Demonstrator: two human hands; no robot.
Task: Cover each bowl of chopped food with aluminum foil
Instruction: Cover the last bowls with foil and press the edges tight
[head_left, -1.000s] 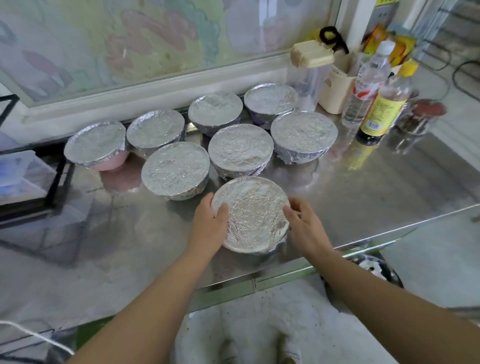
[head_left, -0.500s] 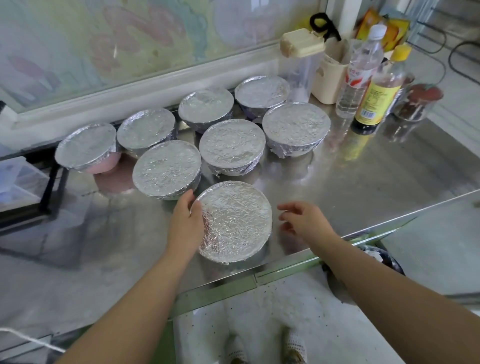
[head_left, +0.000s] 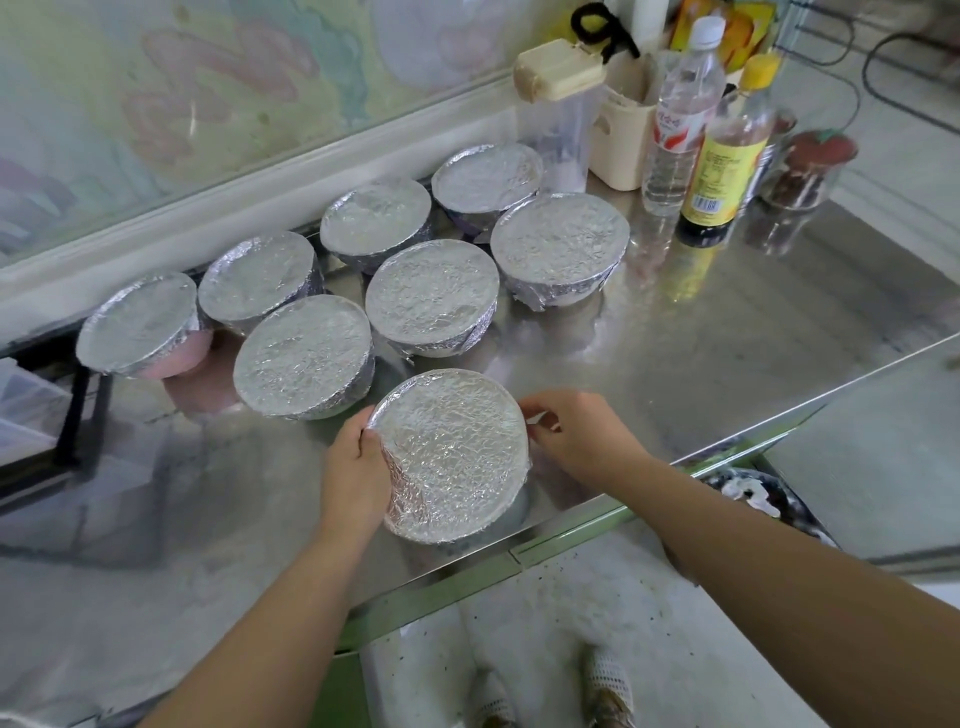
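Cupping the nearest foil-covered bowl (head_left: 452, 457) at the steel table's (head_left: 727, 332) front edge, our left hand (head_left: 353, 467) wraps its left rim. Our right hand's (head_left: 576, 441) fingers curl at the right rim, grip unclear. Seven more foiled bowls (head_left: 431, 296) behind hide their contents.

Crinkled foil (head_left: 452, 452) is shining above a glossy metal tabletop (head_left: 701, 353).
The foil is looking thin, bright and finely wrinkled; the tabletop is showing smooth brushed steel, mirroring things blurrily. A clear plastic bottle (head_left: 675, 135) is gleaming, and the pink bowl (head_left: 179, 361) is showing a smooth, matt side.
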